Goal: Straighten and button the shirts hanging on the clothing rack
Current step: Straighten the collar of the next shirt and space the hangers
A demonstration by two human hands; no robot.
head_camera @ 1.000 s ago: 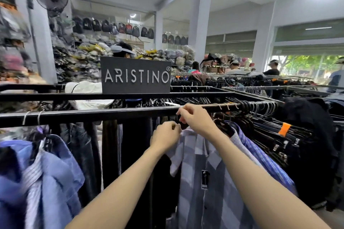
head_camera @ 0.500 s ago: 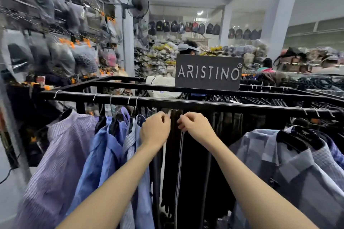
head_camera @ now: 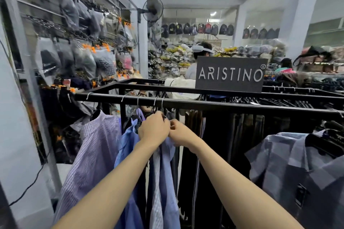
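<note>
Had both hands pressed together at the collar of the light blue shirt [head_camera: 163,173], centre frame just under the black rack rail [head_camera: 204,105]: my left hand [head_camera: 153,128] and right hand [head_camera: 181,134] pinching the fabric. Looked like top-button time; next I'd need to line up the plackets.

fingers [head_camera: 166,121] curled out of sight, blue shirt [head_camera: 163,182] collar hidden behind hands

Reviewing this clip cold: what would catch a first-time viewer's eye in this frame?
Probably the dark ARISTINO sign, standing on the black clothing rack right of centre. Next, the two hands: the left hand and right hand meet at the collar of a light blue shirt hanging below the rail. A lilac striped shirt hangs further left, a grey checked shirt at far right.
</note>
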